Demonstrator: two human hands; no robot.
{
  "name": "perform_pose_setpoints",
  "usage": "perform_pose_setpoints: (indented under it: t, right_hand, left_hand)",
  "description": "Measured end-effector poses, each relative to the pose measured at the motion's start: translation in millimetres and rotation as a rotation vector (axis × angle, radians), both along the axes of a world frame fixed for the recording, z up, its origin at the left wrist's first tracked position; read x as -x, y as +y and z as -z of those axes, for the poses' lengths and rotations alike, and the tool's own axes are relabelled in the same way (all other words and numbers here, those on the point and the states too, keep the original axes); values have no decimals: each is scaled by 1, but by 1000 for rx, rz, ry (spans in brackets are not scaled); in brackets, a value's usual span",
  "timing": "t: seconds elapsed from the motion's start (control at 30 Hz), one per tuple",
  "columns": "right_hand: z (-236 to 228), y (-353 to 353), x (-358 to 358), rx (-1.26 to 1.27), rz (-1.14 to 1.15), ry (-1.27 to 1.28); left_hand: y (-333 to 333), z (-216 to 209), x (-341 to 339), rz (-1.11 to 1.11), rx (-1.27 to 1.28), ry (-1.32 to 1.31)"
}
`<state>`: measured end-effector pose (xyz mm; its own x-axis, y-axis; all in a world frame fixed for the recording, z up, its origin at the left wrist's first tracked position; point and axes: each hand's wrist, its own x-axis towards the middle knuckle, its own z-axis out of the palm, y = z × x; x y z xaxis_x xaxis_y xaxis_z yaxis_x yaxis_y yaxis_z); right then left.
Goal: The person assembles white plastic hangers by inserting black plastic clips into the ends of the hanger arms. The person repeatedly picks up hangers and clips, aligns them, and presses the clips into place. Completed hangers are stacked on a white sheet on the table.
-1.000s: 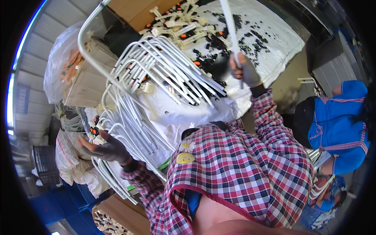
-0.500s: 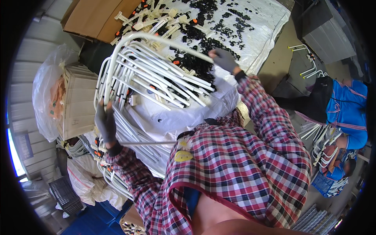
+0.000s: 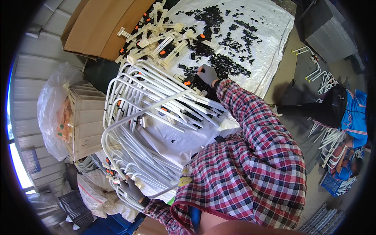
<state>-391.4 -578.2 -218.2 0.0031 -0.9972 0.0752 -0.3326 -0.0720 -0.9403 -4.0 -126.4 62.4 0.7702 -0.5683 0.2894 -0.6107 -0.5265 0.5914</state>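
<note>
My left hand, in a grey glove with bare fingertips, grips a white bent tube frame near its lower bend. One straight leg of this frame slants up to the right across a stack of similar white tube frames. My right hand, gloved the same way, is over the edge of a spread of small black rings. Its fingers are curled together, and whatever they hold is too small to make out. Cream plastic parts with orange bits lie just left of the right hand.
White sheeting covers the work surface. A brown cardboard box stands at the far left, with a carton and clear plastic bag nearer. White sacks lie lower left. At right, a person in blue is beside more white tubes.
My right hand has let go of the tube frame and moved to the black rings. My left hand has come nearer and lower, lowering and tilting the frame over the stack.
</note>
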Motion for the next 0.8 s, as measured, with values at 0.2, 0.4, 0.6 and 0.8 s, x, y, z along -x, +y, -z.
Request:
perform_pose_setpoints:
  t: [0.2, 0.4, 0.6, 0.8]
  right_hand:
    - [10, 40, 43, -848, -110, -1444]
    - [14, 68, 66, -878, -223, -1822]
    - [8, 74, 60, -681, -120, -1677]
    - [-12, 81, 42, -601, -55, -1533]
  left_hand:
    - [-53, 7, -24, 132, -41, 27]
    - [-112, 12, -30, 213, 30, 72]
    - [-115, 0, -14, 239, 12, 12]
    - [-101, -1, -14, 259, 60, 2]
